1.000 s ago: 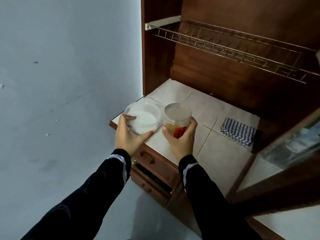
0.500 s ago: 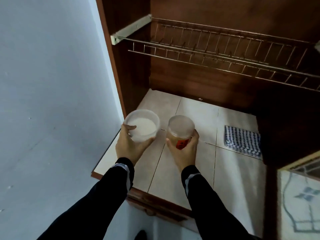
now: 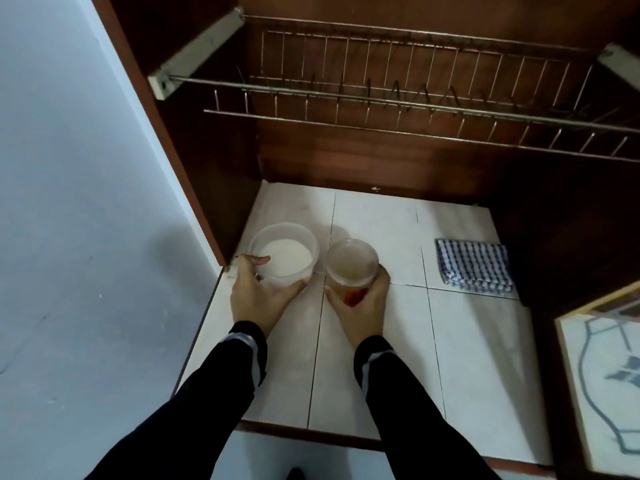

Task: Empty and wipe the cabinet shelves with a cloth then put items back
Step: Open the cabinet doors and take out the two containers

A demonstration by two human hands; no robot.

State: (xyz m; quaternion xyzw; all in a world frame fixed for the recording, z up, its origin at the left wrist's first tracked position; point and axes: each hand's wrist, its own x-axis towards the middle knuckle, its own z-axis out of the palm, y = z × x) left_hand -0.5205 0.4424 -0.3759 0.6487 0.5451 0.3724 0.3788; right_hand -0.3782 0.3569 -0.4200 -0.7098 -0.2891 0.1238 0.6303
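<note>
Two containers are gripped in the head view: a wide tub (image 3: 284, 254) of white powder is clasped by the left hand (image 3: 258, 299), a lidded jar (image 3: 351, 261) by the right hand (image 3: 360, 306). Both are kept side by side at the tiled shelf (image 3: 374, 216) (probably so they can be put back together). The folded cloth (image 3: 472, 265) lies right of the right hand.

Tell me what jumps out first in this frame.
Two hands work side by side at the left of the tiled shelf: the left hand grips a clear tub of white powder, and the right hand grips a lidded jar with a red label. A folded blue checked cloth lies apart at the shelf's right, and a wire rack spans the cabinet above.
</note>
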